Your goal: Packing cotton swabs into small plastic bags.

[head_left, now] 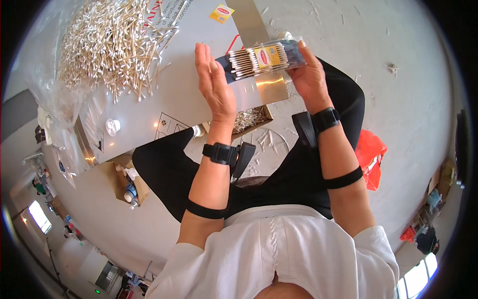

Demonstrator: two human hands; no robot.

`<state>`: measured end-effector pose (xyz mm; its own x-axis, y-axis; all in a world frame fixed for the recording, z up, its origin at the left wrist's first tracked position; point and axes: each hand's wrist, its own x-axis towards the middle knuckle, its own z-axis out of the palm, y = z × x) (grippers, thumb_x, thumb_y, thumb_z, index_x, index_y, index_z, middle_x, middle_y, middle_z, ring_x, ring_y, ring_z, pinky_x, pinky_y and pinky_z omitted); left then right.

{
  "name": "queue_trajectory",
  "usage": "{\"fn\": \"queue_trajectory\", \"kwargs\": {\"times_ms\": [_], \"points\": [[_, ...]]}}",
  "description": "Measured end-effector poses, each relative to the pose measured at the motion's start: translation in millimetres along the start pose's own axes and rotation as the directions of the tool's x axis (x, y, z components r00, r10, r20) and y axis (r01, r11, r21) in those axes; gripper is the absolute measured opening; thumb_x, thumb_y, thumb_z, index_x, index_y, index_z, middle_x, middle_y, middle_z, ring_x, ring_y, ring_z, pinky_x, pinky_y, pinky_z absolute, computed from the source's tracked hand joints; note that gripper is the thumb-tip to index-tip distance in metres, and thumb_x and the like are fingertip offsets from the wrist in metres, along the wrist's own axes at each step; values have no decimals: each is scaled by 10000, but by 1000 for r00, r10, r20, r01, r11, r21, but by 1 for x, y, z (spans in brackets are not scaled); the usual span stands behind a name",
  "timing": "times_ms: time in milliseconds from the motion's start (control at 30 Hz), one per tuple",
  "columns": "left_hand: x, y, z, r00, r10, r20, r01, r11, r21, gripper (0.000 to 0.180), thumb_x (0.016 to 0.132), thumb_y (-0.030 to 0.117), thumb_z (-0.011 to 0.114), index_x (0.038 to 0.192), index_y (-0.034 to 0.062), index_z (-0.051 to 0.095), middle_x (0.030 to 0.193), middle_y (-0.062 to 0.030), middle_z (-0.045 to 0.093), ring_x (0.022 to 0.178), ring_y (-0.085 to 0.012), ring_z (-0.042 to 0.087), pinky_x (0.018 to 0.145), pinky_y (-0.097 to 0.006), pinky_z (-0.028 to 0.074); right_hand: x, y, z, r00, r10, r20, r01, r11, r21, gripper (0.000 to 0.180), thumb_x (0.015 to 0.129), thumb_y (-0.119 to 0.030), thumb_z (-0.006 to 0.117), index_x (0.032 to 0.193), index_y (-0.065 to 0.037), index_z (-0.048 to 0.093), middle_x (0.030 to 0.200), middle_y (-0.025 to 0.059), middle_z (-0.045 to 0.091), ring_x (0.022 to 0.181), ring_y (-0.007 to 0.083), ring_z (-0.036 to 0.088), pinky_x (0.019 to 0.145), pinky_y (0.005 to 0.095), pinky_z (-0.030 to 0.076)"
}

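Head view: right hand (309,74) grips the packet of cotton swabs (261,59), left hand (215,84) flat-open against its end.

Clear plastic packet of cotton swabs (261,59), yellow label with red oval, held up between both hands | small yellow sticker with red oval (221,13) on grey board at top | red-and-black printing along board's upper edge (167,17) | red bag (371,157) on floor, right
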<state>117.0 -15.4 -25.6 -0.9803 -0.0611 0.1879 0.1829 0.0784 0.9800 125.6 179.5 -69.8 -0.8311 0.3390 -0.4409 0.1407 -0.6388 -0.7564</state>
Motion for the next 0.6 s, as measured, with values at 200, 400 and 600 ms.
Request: {"fn": "queue_trajectory", "kwargs": {"times_ms": [200,400,600], "points": [[11,-8,15,999,7,44,6,959,-283,618,1055,404,365,1456,-65,330,1512,-207,355,1413,-319,342,1186,-467,206,-7,7,28,989,148,11,-148,976,159,291,848,-174,766,1086,-19,705,947,36,705,788,149,674,674,314,566],[7,-3,29,999,-46,-18,38,950,-310,601,1053,412,351,1430,-56,369,1490,-195,392,1383,-319,381,1176,-460,225,-11,8,39,994,43,-104,-21,979,201,211,866,-128,739,1028,6,712,933,59,712,760,170,680,691,334,581],[4,-1,40,998,-44,-39,28,941,-339,606,1049,418,366,1427,-55,370,1482,-195,402,1383,-319,380,1175,-454,233,-12,7,40,996,58,-69,-43,979,200,214,865,-116,737,1028,18,706,931,62,710,763,167,680,719,320,578]]}}
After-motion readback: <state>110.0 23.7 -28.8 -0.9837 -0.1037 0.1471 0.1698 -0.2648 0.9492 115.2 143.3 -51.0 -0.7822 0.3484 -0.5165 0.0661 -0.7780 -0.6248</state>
